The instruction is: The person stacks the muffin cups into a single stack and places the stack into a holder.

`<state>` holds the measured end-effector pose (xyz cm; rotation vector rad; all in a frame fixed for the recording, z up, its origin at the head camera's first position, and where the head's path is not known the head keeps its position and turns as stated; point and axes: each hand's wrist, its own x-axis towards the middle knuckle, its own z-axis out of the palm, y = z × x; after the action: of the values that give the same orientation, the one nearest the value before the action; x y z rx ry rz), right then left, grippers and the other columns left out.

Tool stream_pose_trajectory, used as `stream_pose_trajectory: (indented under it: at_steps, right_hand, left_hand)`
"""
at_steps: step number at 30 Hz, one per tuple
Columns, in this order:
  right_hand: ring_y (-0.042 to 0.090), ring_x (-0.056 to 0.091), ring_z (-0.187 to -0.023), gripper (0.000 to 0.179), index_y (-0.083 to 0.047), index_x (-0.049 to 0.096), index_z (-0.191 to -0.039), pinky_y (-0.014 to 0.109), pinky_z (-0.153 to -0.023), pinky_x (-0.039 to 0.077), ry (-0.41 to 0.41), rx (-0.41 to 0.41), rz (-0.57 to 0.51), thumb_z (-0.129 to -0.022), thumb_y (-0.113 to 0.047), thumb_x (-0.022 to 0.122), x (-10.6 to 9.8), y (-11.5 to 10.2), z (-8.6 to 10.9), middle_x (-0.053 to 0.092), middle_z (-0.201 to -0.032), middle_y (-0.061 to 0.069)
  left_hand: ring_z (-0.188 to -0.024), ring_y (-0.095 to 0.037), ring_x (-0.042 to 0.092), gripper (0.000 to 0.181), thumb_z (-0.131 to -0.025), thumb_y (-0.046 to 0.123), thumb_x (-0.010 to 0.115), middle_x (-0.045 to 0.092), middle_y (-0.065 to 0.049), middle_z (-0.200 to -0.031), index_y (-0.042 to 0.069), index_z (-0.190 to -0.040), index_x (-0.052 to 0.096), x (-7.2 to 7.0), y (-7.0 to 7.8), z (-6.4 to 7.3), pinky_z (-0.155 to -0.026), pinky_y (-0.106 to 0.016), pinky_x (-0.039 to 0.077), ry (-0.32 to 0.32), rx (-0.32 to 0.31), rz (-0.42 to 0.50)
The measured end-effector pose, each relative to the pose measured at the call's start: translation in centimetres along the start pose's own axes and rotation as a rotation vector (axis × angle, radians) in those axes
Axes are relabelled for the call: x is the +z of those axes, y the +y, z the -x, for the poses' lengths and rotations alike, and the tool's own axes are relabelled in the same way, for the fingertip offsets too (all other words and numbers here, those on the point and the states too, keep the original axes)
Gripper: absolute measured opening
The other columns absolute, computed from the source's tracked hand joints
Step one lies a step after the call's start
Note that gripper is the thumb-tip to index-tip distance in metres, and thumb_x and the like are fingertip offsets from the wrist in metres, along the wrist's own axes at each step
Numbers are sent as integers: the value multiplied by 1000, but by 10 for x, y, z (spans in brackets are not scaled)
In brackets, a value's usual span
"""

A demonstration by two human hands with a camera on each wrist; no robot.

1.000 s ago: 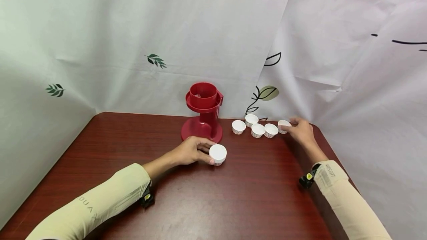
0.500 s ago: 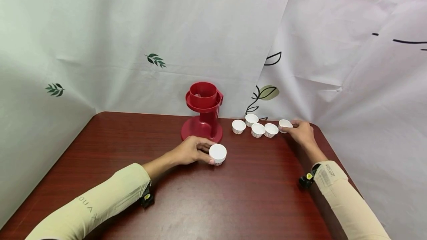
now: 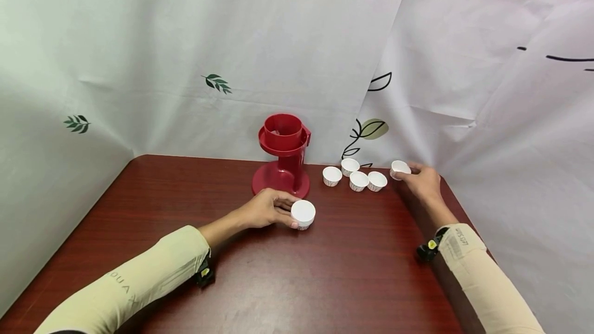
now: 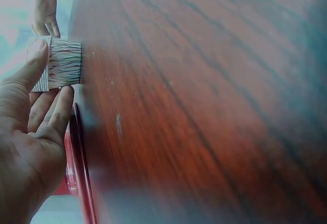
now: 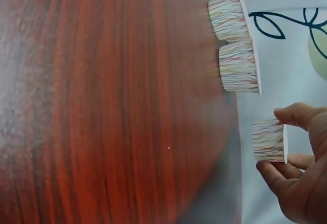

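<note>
White paper baking cups with thin coloured streaks on their sides are on the table. My left hand (image 3: pixel 265 210) grips a small nested stack of them (image 4: pixel 65 63), thumb on one side and fingers on the other; the stacked rims show in the left wrist view. At the far right, my right hand (image 3: pixel 423 182) pinches a single cup (image 5: pixel 269 141) between thumb and fingers. That cup is raised off the table, its mouth upward. Left of it, several more cups (image 3: pixel 359 182) stand upright in a loose group.
A red plastic stand with a round holder on top (image 3: pixel 283 138) is behind my left hand, its round base on the dark wooden table (image 3: pixel 325 277). A white printed cloth (image 3: pixel 287 55) hangs along the table's back edge.
The right hand has lifted its cup and shifted it slightly right, away from the group. The left hand and its stack have stayed in place.
</note>
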<state>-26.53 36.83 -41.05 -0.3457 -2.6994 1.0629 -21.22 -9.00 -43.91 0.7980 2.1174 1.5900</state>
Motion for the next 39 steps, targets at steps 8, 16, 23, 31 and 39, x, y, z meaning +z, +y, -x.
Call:
stream_pose_trajectory:
  at_steps: [8,16,23,31,39]
  right_hand:
    - [27,68,-120,65,-6,76,-145,27,-95,48,21,-33,-34,-93,-42,92,-2,-12,4,80,-136,23]
    - [20,67,-108,61,-1,77,-141,16,-85,47,4,-132,-48,-93,-36,92,2,-31,12,81,-131,24]
    - [4,67,-97,63,-2,77,-140,8,-80,48,-52,-198,-59,-92,-40,94,7,-50,23,83,-128,22]
    - [28,80,-118,60,-5,77,-140,6,-80,52,-148,-227,-93,-94,-38,94,16,-70,36,83,-130,20]
    - [33,81,-121,56,-6,79,-137,7,-80,54,-191,-261,-98,-93,-37,94,27,-82,50,84,-127,18]
  left_hand:
    - [-115,-28,82,56,-89,-3,93,81,-27,-129,-10,-140,72,1,-1,0,-102,-33,69,4,8,15]
    - [-115,-26,82,56,-89,-3,93,81,-27,-129,-11,-140,72,0,-3,-1,-102,-33,69,4,7,18]
    - [-115,-24,82,56,-89,-2,94,81,-27,-129,-10,-139,72,0,-3,-1,-102,-33,69,7,0,19]
    - [-115,-23,81,56,-89,-2,94,81,-26,-129,-10,-140,72,1,-2,0,-103,-34,69,11,-5,14]
    - [-115,-24,80,55,-88,-2,94,81,-26,-128,-11,-139,72,1,0,-1,-103,-35,69,20,-11,6]
